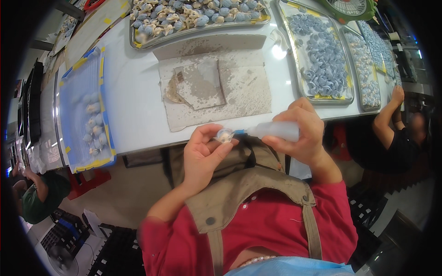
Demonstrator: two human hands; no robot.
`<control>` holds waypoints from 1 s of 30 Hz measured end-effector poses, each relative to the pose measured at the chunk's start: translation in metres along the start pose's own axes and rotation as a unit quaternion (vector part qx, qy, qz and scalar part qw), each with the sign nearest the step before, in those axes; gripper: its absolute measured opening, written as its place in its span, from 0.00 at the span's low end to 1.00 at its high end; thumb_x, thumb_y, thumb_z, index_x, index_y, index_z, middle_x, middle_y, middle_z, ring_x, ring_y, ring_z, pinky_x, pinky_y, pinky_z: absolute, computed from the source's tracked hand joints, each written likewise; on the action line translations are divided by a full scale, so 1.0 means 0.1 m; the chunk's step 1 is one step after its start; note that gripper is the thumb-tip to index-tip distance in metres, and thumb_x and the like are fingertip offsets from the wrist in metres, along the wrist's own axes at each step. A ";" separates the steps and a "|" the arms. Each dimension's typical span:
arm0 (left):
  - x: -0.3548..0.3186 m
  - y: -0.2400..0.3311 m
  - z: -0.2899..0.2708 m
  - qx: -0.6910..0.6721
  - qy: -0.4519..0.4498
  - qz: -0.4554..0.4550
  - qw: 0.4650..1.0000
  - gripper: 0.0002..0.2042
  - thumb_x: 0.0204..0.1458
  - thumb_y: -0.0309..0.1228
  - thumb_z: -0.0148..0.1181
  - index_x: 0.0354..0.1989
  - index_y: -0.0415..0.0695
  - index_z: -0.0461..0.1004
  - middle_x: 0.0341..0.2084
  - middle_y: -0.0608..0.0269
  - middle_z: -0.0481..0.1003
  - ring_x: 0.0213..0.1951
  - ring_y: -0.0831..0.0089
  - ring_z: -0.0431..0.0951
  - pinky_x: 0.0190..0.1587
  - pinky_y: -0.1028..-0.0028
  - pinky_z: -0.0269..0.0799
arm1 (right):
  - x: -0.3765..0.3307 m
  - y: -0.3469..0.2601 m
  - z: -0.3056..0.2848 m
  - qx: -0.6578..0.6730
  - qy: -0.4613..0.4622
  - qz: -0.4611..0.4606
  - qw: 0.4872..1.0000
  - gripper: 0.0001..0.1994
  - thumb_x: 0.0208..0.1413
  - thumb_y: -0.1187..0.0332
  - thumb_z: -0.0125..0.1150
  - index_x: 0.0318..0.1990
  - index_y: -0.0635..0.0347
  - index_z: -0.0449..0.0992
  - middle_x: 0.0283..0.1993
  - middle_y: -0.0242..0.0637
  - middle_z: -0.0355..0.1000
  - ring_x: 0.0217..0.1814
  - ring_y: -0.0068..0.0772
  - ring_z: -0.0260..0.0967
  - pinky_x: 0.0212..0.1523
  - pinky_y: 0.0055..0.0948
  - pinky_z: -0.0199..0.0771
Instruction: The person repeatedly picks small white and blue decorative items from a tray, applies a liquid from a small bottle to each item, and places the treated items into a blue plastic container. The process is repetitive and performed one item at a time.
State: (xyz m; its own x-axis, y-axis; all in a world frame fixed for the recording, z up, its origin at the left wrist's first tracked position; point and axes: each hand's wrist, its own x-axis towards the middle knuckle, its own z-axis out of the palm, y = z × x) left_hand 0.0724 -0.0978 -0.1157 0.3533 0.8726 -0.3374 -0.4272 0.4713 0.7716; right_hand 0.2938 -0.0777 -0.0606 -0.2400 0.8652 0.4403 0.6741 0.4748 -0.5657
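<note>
My left hand [199, 154] pinches a small blue-and-cream figurine [224, 135] between thumb and fingers, just off the table's front edge. From the right, my right hand [305, 131] grips a translucent white squeeze bottle [280, 130], tilted on its side. Its thin blue nozzle [240, 132] points left and meets or nearly meets the figurine; whether they touch I cannot tell. Behind my hands lies a stained, glue-spotted cardboard sheet [248, 87] with a smaller square piece [200, 85] on it.
A metal tray [138, 43] at the back holds many similar figurines. Right of the cardboard, another tray [301, 87] carries curved grey-blue pieces, beside a narrower tray [363, 106]. At left stands a blue tray [76, 115] with several figurines. A green fan [348, 7] sits back right. Co-workers sit at both sides.
</note>
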 end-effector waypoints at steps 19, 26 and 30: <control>0.02 -0.01 0.01 0.002 0.018 0.002 1.000 0.18 0.49 0.17 0.55 0.48 0.35 0.61 0.41 0.54 0.70 0.42 0.69 0.75 0.48 0.73 0.71 | 0.01 0.00 0.00 0.007 0.002 0.011 1.000 0.17 0.27 0.65 0.75 0.25 0.59 0.73 0.23 0.30 0.69 0.24 0.32 0.60 0.23 0.28 0.63; 0.03 -0.01 0.01 0.004 0.013 0.007 1.000 0.18 0.49 0.18 0.56 0.48 0.35 0.61 0.41 0.54 0.71 0.41 0.68 0.75 0.47 0.73 0.71 | 0.02 0.00 -0.01 0.002 -0.004 0.011 1.000 0.17 0.28 0.64 0.75 0.25 0.58 0.73 0.23 0.30 0.69 0.25 0.32 0.61 0.24 0.28 0.63; 0.03 0.00 0.01 0.000 0.017 0.003 1.000 0.18 0.49 0.20 0.56 0.49 0.37 0.62 0.40 0.56 0.72 0.41 0.69 0.76 0.44 0.74 0.71 | 0.02 0.00 -0.02 0.005 -0.006 0.013 1.000 0.16 0.28 0.64 0.75 0.25 0.58 0.73 0.23 0.30 0.69 0.25 0.32 0.61 0.24 0.28 0.63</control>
State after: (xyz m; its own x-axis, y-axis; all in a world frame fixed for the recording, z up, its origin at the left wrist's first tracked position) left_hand 0.0741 -0.0949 -0.1162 0.3216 0.8796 -0.3505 -0.4290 0.4654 0.7742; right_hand 0.2946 -0.0765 -0.0580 -0.2300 0.8792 0.4172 0.6738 0.4532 -0.5836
